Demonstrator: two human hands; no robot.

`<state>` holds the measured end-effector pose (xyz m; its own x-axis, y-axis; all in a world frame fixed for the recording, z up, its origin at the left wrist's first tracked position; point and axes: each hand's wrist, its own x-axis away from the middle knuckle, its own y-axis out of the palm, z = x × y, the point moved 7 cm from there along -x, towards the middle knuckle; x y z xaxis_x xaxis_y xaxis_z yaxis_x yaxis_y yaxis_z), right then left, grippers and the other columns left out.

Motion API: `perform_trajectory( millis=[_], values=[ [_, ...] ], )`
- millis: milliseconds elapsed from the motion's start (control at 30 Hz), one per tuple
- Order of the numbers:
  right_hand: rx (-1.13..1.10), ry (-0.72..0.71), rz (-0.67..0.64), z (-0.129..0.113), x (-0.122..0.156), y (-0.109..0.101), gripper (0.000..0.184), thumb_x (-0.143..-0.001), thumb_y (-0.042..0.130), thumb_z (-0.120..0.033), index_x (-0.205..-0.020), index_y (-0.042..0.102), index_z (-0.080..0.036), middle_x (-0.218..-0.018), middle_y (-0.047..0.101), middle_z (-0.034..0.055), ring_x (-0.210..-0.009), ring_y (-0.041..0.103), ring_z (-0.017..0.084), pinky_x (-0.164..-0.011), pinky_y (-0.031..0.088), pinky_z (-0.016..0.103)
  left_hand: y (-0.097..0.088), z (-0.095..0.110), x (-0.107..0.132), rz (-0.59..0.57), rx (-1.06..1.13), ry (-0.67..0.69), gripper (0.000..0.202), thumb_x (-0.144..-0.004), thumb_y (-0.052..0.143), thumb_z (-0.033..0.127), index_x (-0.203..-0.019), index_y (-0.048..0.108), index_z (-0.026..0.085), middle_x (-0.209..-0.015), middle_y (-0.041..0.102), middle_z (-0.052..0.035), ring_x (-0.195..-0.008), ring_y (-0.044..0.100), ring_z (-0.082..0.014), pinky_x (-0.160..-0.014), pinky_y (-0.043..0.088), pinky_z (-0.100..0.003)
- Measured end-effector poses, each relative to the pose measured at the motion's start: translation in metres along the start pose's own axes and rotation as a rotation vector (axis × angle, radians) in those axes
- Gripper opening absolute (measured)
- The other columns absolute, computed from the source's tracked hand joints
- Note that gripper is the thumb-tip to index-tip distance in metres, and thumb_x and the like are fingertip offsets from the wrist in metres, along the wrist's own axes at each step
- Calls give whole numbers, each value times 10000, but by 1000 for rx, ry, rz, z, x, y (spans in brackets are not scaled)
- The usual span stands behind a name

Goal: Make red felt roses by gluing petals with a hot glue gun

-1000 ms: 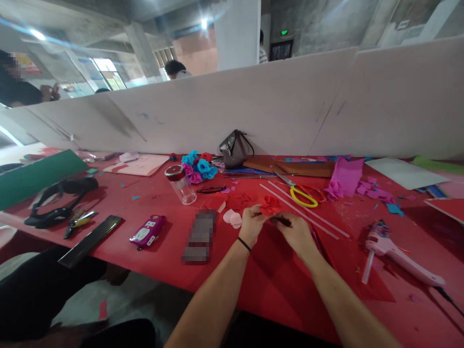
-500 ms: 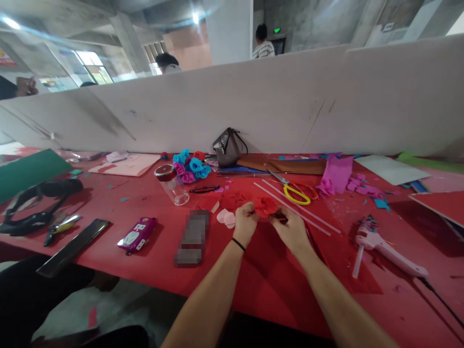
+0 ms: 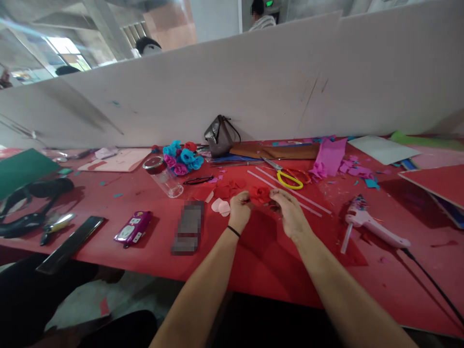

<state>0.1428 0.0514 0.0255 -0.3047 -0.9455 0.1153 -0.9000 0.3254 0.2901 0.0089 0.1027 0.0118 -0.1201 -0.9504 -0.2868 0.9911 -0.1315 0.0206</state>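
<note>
red flower (image 3: 261, 194): held up between both hands, above red table (image 3: 163, 256), near middle of view
left hand (image 3: 239, 209): close against left side of flower, with fingers curled in and pressed together; cannot tell what is pinched inside, hidden from this angle
right hand (image 3: 292, 212): pinching right edge of flower with thumb and forefinger, other fingers bent underneath, partly hidden
black wristband (image 3: 234, 231): around left wrist
pink petals (image 3: 221, 207): loose on table, just beside left hand
red scraps (image 3: 230, 187): scattered behind left hand
clear sticks (image 3: 312, 201): two, side by side, running diagonally behind right hand
scissors (image 3: 290, 181): lying beyond sticks, with yellow handle nearer and blades towards back left
glue gun (image 3: 379, 227): pink, lying at right, well apart from hands
jar (image 3: 168, 182): clear, dark lid on, left of hands
paper flowers (image 3: 187, 156): blue, purple and red, bunched just behind jar
pouch (image 3: 220, 141): dark, near white partition (image 3: 174, 96)
purple case (image 3: 133, 228): on table, well left of hands
</note>
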Motion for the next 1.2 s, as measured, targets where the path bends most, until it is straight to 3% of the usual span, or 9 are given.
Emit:
perform_trajectory(
  millis=[333, 533, 700, 1033, 1200],
  values=[
    [11, -17, 3, 0, 0, 1, 150, -553, 668, -335, -569, 576, -217, -546, 572, -49, -548, 502, 123, -557, 348, 248, 4, 7, 2, -10, -2, -26, 98, -570, 571, 193, -534, 657, 164, -578, 618, -7, -603, 505, -133, -608, 421, -242],
    [47, -18, -20, -4, 2, 4, 165, -554, 671, -338, -587, 566, -216, -559, 562, -49, -550, 490, 116, -571, 354, 254, -2, 10, 2, 30, -167, 35, 131, -531, 505, 100, -422, 487, 169, -488, 441, 30, -537, 395, -105, -546, 336, -222],
    [48, -20, -43, -5, 3, 6, 164, -530, 693, -307, -611, 587, -211, -591, 585, -46, -568, 500, 115, -589, 367, 259, -2, 16, 4, 42, -225, 74, 161, -536, 494, 81, -423, 431, 176, -504, 404, 32, -525, 371, -104, -530, 307, -229],
    [42, -29, -44, 0, 1, 6, 143, -531, 707, -285, -612, 623, -202, -577, 575, -50, -575, 481, 110, -611, 376, 264, -2, 26, 7, 77, -305, 192, 153, -610, 523, 83, -490, 552, 173, -574, 561, -6, -568, 488, -120, -572, 376, -222],
    [21, -16, -48, 1, 1, 7, 138, -523, 722, -283, -597, 641, -200, -572, 584, -49, -571, 475, 105, -610, 368, 261, -2, 20, 6, 67, -259, 155, 135, -590, 503, 78, -530, 586, 166, -604, 590, -5, -589, 505, -121, -582, 394, -220]
  ],
)
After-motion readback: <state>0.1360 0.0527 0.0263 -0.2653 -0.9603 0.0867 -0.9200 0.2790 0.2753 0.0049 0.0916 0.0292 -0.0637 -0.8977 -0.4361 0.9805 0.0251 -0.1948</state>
